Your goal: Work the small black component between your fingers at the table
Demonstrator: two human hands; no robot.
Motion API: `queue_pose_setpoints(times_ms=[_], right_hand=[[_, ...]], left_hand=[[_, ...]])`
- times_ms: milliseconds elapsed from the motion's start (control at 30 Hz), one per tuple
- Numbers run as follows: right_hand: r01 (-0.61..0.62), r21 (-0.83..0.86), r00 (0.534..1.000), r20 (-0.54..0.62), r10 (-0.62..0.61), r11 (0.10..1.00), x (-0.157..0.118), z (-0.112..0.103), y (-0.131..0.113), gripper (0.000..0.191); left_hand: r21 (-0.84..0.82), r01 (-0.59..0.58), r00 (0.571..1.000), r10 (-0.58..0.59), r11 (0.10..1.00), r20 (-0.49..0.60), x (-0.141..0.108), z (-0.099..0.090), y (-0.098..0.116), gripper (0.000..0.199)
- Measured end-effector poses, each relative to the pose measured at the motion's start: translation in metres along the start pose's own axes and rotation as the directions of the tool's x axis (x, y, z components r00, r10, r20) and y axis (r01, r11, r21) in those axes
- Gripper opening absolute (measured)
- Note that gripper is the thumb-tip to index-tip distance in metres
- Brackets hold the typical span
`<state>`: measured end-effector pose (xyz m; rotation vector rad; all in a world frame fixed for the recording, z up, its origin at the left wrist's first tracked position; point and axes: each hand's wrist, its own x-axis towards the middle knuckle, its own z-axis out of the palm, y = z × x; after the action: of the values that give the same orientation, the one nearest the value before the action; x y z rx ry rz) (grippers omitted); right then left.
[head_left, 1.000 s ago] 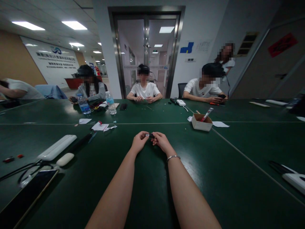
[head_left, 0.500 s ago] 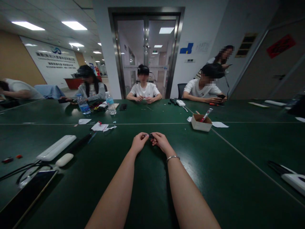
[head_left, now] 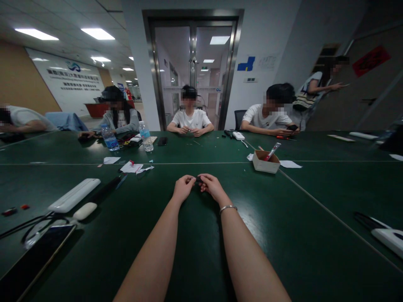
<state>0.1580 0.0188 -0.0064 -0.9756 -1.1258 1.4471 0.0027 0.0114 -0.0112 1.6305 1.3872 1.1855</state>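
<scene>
Both of my hands meet over the middle of the dark green table (head_left: 201, 235). Between them is a small dark object (head_left: 198, 179), too small to name. My right hand (head_left: 212, 186), below a wrist with a silver bangle (head_left: 228, 207), pinches this object with thumb and fingers. My left hand (head_left: 184, 187) has its fingers pressed together at the object's left side; whether something is between its fingertips is too small to tell.
At the left lie a phone (head_left: 39, 260), a white power bank (head_left: 74, 195) and cables. Beyond my hands are paper scraps (head_left: 132, 167), two bottles (head_left: 146, 136) and an open box (head_left: 266, 162) holding a tool. Several people sit across the table.
A person standing at the back right has moved further right. My hands have barely shifted, still held close together around the dark object.
</scene>
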Motion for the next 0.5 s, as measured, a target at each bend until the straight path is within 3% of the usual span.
queue_pose_setpoints(times_ms=[267,400,500], right_hand=[[0.012,-0.012,1.0,-0.014,-0.012,1.0,0.0032,-0.0018,0.0029,0.019],[0.03,0.076,0.997,-0.079,-0.024,0.997,0.0034,-0.004,0.0032,0.02],[0.055,0.056,0.997,-0.052,-0.052,0.997,0.0029,-0.0045,0.0038,0.021]], left_hand=[[0.042,0.028,0.997,-0.025,0.999,-0.067,0.0022,-0.0001,0.0001,0.03],[-0.06,0.105,0.987,-0.111,0.993,-0.118,0.0023,-0.0058,0.0019,0.042],[-0.112,0.097,0.989,-0.108,0.989,-0.101,0.0004,-0.0072,0.0049,0.04]])
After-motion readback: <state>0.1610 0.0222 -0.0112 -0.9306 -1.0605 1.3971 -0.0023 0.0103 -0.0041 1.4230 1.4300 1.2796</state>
